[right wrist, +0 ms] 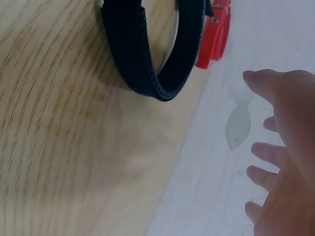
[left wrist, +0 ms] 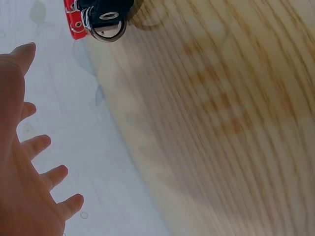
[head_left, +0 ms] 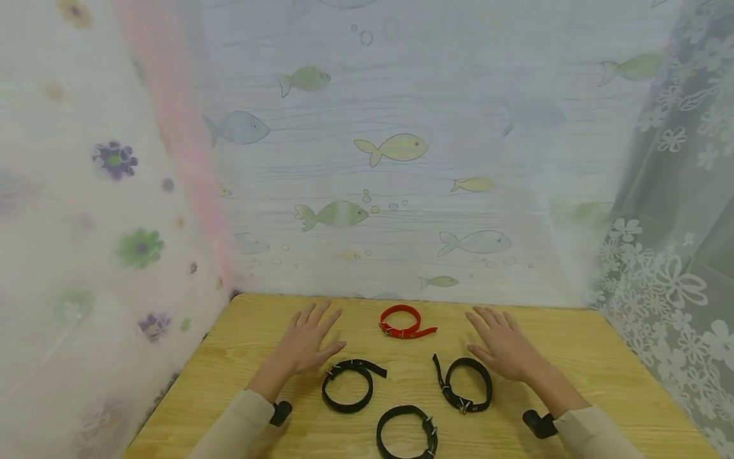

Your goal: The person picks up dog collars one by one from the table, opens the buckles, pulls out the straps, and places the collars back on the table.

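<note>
My left hand (head_left: 304,341) hovers palm down with fingers straight and spread, holding nothing. A black collar (head_left: 347,408) lies coiled in a ring close by its thumb, its strap end pointing right. On the other side my right hand (head_left: 504,344) is likewise spread and holds nothing; a second black collar (head_left: 489,389) sits just below its thumb. Between and beyond the hands is a red collar (head_left: 401,333), looped with its tail to the right. A third black collar (head_left: 381,437) is nearest me, cut off by the lower frame edge. Metal buckles and rings show on the collars.
The collars rest on a light wood-grain table (head_left: 229,357). A fish-print curtain (head_left: 395,95) hangs behind its far edge. Flower-print cloth (head_left: 86,210) borders the left side, and sheer lace cloth (head_left: 676,280) the right. Dark wrist mounts (head_left: 539,424) stick out at both sleeves.
</note>
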A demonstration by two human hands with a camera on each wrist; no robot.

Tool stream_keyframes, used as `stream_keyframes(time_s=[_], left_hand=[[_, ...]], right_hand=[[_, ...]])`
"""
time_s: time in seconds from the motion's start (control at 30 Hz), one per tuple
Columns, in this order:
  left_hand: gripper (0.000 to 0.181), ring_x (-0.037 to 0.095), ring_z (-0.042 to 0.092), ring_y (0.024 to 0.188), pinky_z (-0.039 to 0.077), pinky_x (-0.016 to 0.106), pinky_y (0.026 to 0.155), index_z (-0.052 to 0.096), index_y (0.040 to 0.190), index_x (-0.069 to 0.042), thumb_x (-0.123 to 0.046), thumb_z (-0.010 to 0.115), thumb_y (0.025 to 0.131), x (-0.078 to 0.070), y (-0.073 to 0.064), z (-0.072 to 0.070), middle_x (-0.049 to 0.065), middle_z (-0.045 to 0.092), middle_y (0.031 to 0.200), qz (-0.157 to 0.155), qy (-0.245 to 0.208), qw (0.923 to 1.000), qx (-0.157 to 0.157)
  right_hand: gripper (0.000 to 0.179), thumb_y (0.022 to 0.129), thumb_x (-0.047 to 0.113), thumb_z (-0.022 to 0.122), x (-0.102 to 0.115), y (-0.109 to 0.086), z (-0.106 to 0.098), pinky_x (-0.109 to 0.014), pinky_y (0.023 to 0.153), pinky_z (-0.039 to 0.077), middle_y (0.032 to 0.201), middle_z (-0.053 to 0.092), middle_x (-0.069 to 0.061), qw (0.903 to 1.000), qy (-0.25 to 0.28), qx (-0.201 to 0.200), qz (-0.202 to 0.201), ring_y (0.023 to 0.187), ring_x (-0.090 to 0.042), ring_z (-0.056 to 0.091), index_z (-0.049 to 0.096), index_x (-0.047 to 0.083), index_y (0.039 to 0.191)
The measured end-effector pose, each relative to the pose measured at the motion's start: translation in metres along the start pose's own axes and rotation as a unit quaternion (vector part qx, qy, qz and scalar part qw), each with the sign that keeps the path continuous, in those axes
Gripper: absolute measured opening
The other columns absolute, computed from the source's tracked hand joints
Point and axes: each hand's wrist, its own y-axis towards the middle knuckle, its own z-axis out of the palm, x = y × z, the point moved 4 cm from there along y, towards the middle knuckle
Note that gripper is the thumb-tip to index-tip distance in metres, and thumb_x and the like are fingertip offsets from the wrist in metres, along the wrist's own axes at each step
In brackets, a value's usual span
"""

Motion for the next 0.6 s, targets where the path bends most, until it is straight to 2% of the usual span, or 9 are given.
stream_keyframes(time_s=[0.23,0.6], left_hand=[[0.072,0.05,0.025,0.149,0.023,0.07,0.115,0.037,0.161,-0.017,-0.055,0.055,0.102,-0.004,0.006,0.002,0.018,0.027,0.166,-0.004,-0.003,0.9999,0.014],[0.069,0.047,0.029,0.148,0.027,0.067,0.115,0.038,0.16,-0.017,-0.052,0.056,0.103,-0.012,0.008,0.004,0.017,0.03,0.164,-0.009,-0.007,0.9998,0.019]], right_hand=[[0.065,0.096,0.025,0.074,0.005,0.004,0.0,-0.07,0.109,0.032,0.147,0.049,-0.028,0.9998,-0.005,-0.011,-0.014,0.134,-0.049,0.046,0.048,-0.002,0.148],[0.062,0.097,0.023,0.073,0.014,0.014,0.005,-0.066,0.108,0.036,0.145,0.051,-0.028,0.9996,0.018,-0.001,-0.021,0.133,-0.047,0.049,0.049,-0.003,0.147]])
